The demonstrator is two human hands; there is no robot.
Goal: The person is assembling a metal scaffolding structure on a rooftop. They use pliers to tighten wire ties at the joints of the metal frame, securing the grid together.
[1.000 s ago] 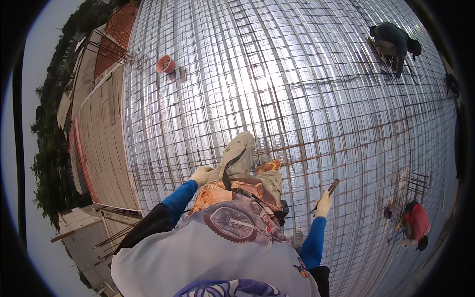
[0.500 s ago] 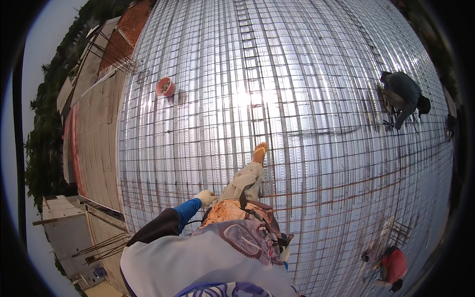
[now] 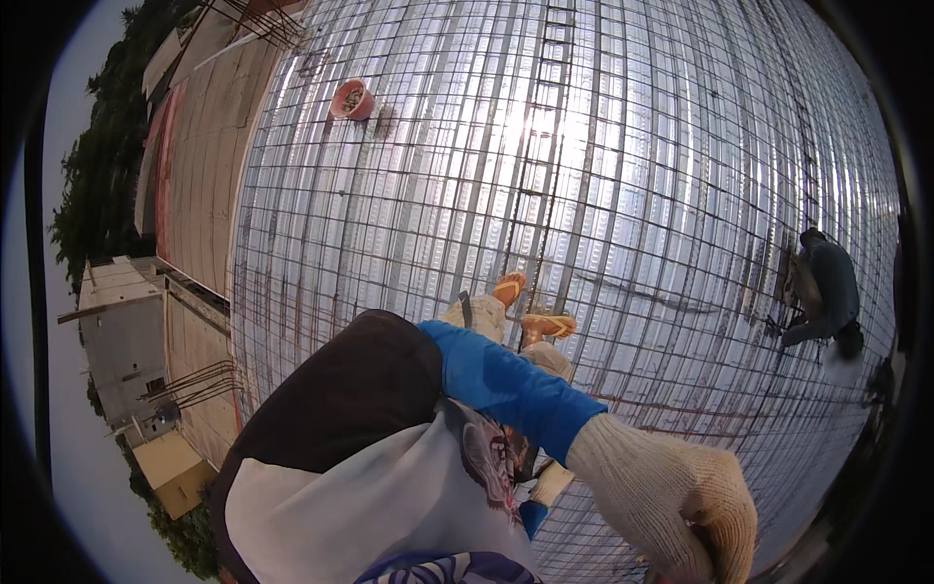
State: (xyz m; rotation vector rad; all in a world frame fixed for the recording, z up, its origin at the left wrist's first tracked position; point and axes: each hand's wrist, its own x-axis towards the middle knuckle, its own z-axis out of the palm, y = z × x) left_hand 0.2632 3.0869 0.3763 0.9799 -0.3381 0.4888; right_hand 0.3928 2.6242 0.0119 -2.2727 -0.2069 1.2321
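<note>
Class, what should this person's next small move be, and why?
Perhaps bring the left hand to its own side: crossed to the right, its sleeve hides some mesh, and footing in open sandals seems to need a clear view.

L fingers (image 3: 736, 530) cut off @ btm, R hand (image 3: 553, 482) partly hidden.

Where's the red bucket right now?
Head view, upper left: the red bucket sits on the rebar mesh, near the mesh's left edge, to the right of the brown panels.
</note>
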